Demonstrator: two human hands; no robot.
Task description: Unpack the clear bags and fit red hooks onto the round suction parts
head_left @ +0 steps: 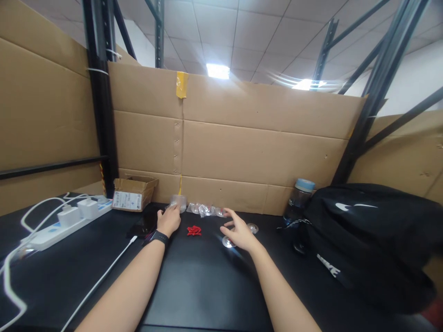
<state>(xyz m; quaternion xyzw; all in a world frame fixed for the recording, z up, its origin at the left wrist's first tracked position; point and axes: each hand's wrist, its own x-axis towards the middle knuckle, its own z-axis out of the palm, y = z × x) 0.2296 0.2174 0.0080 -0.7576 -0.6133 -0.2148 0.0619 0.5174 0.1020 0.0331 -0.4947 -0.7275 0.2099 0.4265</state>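
Observation:
My left hand [169, 220], wearing a dark wristband, reaches to a small clear plastic container [182, 203] by the cardboard wall. Its fingers stretch onto the container's near side and the thumb stands apart. My right hand [240, 232] hovers with fingers spread and nothing seen between them. Under its fingers lies a clear round disc, perhaps a suction cup [228, 242]; a similar clear disc [253, 228] lies just behind the hand. Between the hands sits a small heap of red pieces [194, 230]. A row of clear plastic packets [205, 210] lies along the wall.
An opened cardboard box [133, 193] and a white power strip [65, 226] with plugs stand left, near a dark phone [142, 226] and white cable [104, 276]. At right are a blue-lidded bottle [299, 200] and a black bag [370, 240]. Cardboard walls [256, 147] enclose the black table [207, 286].

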